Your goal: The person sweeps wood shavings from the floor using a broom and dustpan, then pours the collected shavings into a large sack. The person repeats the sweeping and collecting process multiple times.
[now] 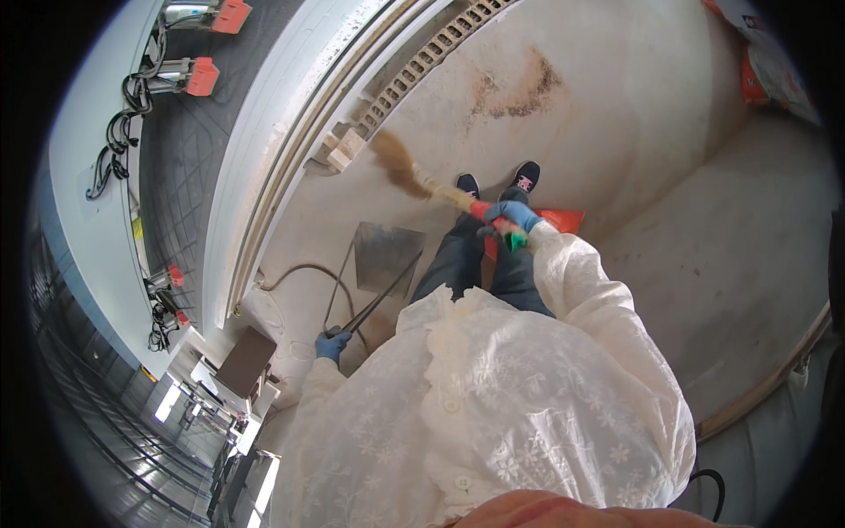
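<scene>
My right hand [513, 215], in a blue glove, is closed around the red and green grip of a straw broom [443, 192]. The broom slants out to the left, its brown bristles close to the slotted edge at the left. Lower left, my left hand [332, 344], also gloved in blue, is closed on the long thin handle of a metal dustpan [384, 253]. The dustpan's grey pan is low, near the floor to the left of my legs. Brown dust [521, 95] is spread on the floor ahead of my shoes.
A slotted strip [422, 66] runs along the white machine frame [264, 132] at the left. A small pale block [346, 150] lies at the strip's near end. An orange-red object [563, 221] shows behind my right hand. Bags [775, 75] are at the far right.
</scene>
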